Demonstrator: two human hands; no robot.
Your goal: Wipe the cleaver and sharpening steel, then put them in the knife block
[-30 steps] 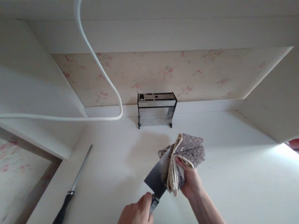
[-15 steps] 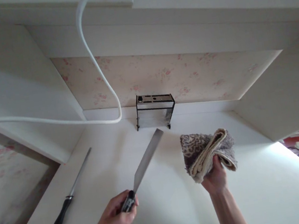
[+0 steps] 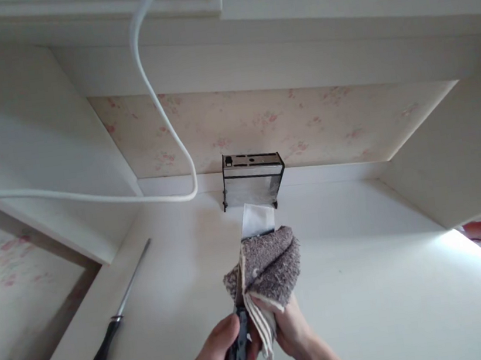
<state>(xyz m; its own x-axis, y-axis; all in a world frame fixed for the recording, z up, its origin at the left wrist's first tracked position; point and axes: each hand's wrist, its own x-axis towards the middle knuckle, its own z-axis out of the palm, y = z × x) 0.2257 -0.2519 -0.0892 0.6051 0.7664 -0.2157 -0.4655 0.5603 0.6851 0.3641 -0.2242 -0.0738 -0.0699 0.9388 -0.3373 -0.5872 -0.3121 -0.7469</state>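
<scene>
Two hands close together low in the middle, above a pale worktop (image 3: 369, 281). Left hand (image 3: 215, 357) wrapped tight round the dark handle of a knife (image 3: 257, 220), handle pointing down toward the wearer, blade pointing away. Right hand (image 3: 289, 327) clenched on a folded cloth (image 3: 270, 267), pinching it over the blade. Cloth grey-brown and nubbly on the outer face, cream with faint stripes on the inner layers, a loose striped corner hanging down between the two hands. Blade broad and flat, squared off at the far end, bright grey steel; only that far end showing above the cloth, the rest hidden in the fold. Blade tip just short of a metal knife block (image 3: 253, 179) with slots on top, standing against a flowered back wall. Far off to the left, flat on the worktop, a sharpening steel (image 3: 116, 319) with black handle. Overhead, a white cable (image 3: 166, 119) looping down.
</scene>
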